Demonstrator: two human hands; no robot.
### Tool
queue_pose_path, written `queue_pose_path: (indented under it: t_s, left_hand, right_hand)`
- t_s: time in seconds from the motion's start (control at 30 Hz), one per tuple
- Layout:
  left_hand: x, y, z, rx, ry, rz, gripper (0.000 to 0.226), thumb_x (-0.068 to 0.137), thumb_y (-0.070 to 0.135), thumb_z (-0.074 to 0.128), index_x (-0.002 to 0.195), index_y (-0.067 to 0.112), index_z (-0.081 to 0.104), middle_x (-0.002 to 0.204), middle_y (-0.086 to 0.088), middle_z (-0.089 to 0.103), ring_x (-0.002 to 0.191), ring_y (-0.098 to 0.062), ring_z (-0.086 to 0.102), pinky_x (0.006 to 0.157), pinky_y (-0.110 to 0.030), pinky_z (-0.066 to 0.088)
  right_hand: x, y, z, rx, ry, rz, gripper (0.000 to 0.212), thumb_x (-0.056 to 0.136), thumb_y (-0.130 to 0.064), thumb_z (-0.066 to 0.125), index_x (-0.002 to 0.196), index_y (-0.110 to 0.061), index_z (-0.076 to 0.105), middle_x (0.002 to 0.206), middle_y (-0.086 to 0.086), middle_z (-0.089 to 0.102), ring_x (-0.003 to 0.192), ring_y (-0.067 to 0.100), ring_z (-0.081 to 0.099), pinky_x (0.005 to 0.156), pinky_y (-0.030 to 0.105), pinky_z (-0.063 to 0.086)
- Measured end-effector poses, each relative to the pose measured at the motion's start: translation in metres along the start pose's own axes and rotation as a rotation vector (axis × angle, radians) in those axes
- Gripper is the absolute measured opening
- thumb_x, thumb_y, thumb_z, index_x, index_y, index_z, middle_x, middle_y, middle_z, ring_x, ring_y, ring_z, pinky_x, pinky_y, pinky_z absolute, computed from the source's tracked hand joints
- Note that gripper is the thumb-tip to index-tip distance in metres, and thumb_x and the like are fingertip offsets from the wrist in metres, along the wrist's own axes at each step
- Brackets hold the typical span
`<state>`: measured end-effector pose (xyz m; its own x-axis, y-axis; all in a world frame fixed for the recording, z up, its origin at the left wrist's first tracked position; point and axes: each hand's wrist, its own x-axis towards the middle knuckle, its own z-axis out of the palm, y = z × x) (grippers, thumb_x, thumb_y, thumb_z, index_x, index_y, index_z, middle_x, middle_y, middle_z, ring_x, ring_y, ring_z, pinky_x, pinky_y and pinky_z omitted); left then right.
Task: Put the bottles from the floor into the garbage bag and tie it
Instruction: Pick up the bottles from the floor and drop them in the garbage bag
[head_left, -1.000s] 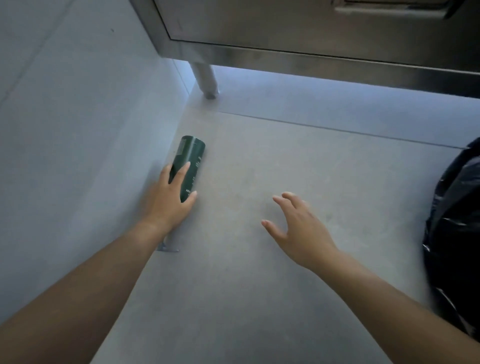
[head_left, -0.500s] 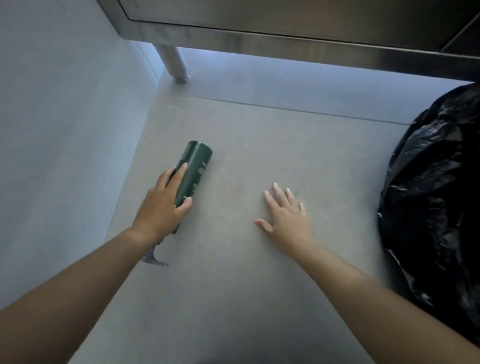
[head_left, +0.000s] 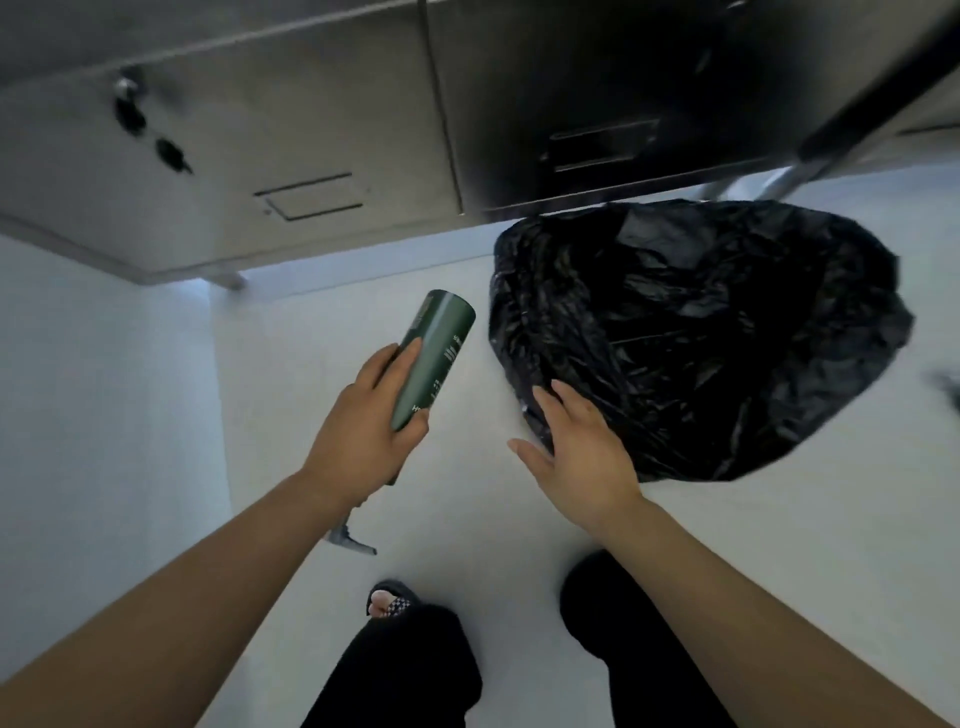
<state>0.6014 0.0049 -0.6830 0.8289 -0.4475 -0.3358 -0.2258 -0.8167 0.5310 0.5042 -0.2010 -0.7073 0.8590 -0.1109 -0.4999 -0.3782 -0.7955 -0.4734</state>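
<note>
My left hand (head_left: 363, 431) is shut on a dark green bottle (head_left: 435, 358), held off the floor with its flat base pointing up and away; its spray nozzle (head_left: 349, 540) sticks out below my wrist. A black garbage bag (head_left: 696, 332) sits crumpled on the pale floor to the right of the bottle. My right hand (head_left: 582, 447) has its fingers spread and rests against the bag's near left edge. Whether the bag's mouth is open I cannot tell.
A stainless steel cabinet (head_left: 311, 145) on short legs stands behind the bag and overhangs the floor. A pale wall (head_left: 93, 415) runs along the left. My legs in black trousers (head_left: 405, 670) and a sandalled foot are at the bottom.
My left hand has lifted the green bottle off the floor and carried it right, toward the bag. My right hand left the floor and reached the bag's edge. The view rose.
</note>
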Motion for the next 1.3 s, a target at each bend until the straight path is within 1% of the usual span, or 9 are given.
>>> queue_pose_path:
  t_s: [0.13, 0.3, 0.43, 0.53, 0.7, 0.8, 1.0, 1.07, 1.3]
  left_hand:
    - [0.021, 0.119, -0.019, 0.007, -0.074, 0.097, 0.069, 0.088, 0.027, 0.056, 0.147, 0.029, 0.020, 0.150, -0.003, 0.027, 0.118, -0.028, 0.048, 0.094, -0.037, 0.043]
    - [0.053, 0.229, -0.006, 0.016, -0.176, 0.180, 0.071, 0.087, 0.031, 0.056, 0.147, 0.034, 0.018, 0.153, -0.002, 0.024, 0.122, -0.025, 0.046, 0.096, -0.034, 0.042]
    - [0.079, 0.279, 0.010, 0.096, -0.242, 0.256, 0.071, 0.087, 0.033, 0.055, 0.147, 0.032, 0.017, 0.152, -0.001, 0.024, 0.120, -0.028, 0.046, 0.098, -0.042, 0.042]
    - [0.094, 0.304, 0.021, 0.134, -0.239, 0.312, 0.070, 0.087, 0.034, 0.056, 0.147, 0.031, 0.020, 0.152, 0.000, 0.024, 0.121, -0.029, 0.046, 0.099, -0.041, 0.041]
    - [0.116, 0.332, 0.033, 0.171, -0.301, 0.329, 0.072, 0.089, 0.039, 0.054, 0.148, 0.033, 0.012, 0.157, -0.001, 0.015, 0.135, -0.031, 0.032, 0.106, -0.044, 0.036]
    - [0.115, 0.341, 0.023, 0.186, -0.343, 0.347, 0.070, 0.089, 0.044, 0.051, 0.147, 0.037, 0.011, 0.157, 0.000, 0.014, 0.141, -0.028, 0.024, 0.108, -0.043, 0.034]
    - [0.089, 0.366, -0.039, 0.259, -0.348, 0.503, 0.068, 0.088, 0.047, 0.050, 0.146, 0.035, 0.018, 0.156, 0.002, 0.020, 0.141, -0.021, 0.023, 0.108, -0.033, 0.029]
    - [0.075, 0.385, -0.064, 0.273, -0.370, 0.553, 0.066, 0.089, 0.047, 0.050, 0.146, 0.033, 0.021, 0.155, 0.001, 0.024, 0.141, -0.019, 0.024, 0.108, -0.030, 0.027]
    - [-0.003, 0.485, -0.148, 0.299, -0.441, 0.824, 0.060, 0.090, 0.044, 0.051, 0.143, 0.024, 0.032, 0.145, 0.000, 0.040, 0.131, -0.018, 0.040, 0.105, -0.034, 0.037]
  right_hand:
    - [-0.067, 0.035, -0.093, 0.085, 0.075, 0.113, 0.068, 0.091, -0.054, 0.040, 0.147, -0.021, 0.021, 0.157, 0.002, 0.015, 0.143, 0.021, 0.016, 0.108, 0.039, 0.035]
    - [-0.110, 0.077, -0.164, 0.184, 0.168, 0.182, 0.068, 0.090, -0.055, 0.041, 0.146, -0.021, 0.024, 0.156, 0.002, 0.020, 0.142, 0.020, 0.019, 0.112, 0.036, 0.030]
    - [-0.120, 0.112, -0.193, 0.262, 0.228, 0.239, 0.067, 0.090, -0.055, 0.042, 0.146, -0.021, 0.025, 0.156, 0.001, 0.020, 0.142, 0.019, 0.019, 0.113, 0.035, 0.028]
    - [-0.124, 0.136, -0.204, 0.310, 0.273, 0.303, 0.068, 0.090, -0.055, 0.042, 0.146, -0.023, 0.024, 0.156, 0.000, 0.019, 0.142, 0.018, 0.019, 0.112, 0.034, 0.026]
    - [-0.130, 0.156, -0.211, 0.331, 0.292, 0.381, 0.068, 0.090, -0.056, 0.041, 0.146, -0.023, 0.022, 0.156, 0.001, 0.019, 0.142, 0.018, 0.018, 0.111, 0.036, 0.026]
    - [-0.135, 0.152, -0.221, 0.363, 0.324, 0.420, 0.067, 0.090, -0.054, 0.042, 0.146, -0.022, 0.023, 0.156, 0.001, 0.020, 0.142, 0.019, 0.019, 0.110, 0.036, 0.027]
    - [-0.171, 0.113, -0.268, 0.442, 0.465, 0.495, 0.067, 0.090, -0.053, 0.046, 0.145, -0.022, 0.027, 0.155, 0.001, 0.023, 0.140, 0.020, 0.023, 0.109, 0.035, 0.029]
    - [-0.196, 0.095, -0.290, 0.453, 0.511, 0.514, 0.066, 0.090, -0.052, 0.046, 0.145, -0.021, 0.027, 0.155, 0.002, 0.024, 0.140, 0.020, 0.024, 0.109, 0.035, 0.028]
    - [-0.328, 0.027, -0.359, 0.510, 0.689, 0.629, 0.064, 0.089, -0.050, 0.049, 0.143, -0.021, 0.031, 0.153, 0.003, 0.028, 0.139, 0.019, 0.026, 0.110, 0.032, 0.026]
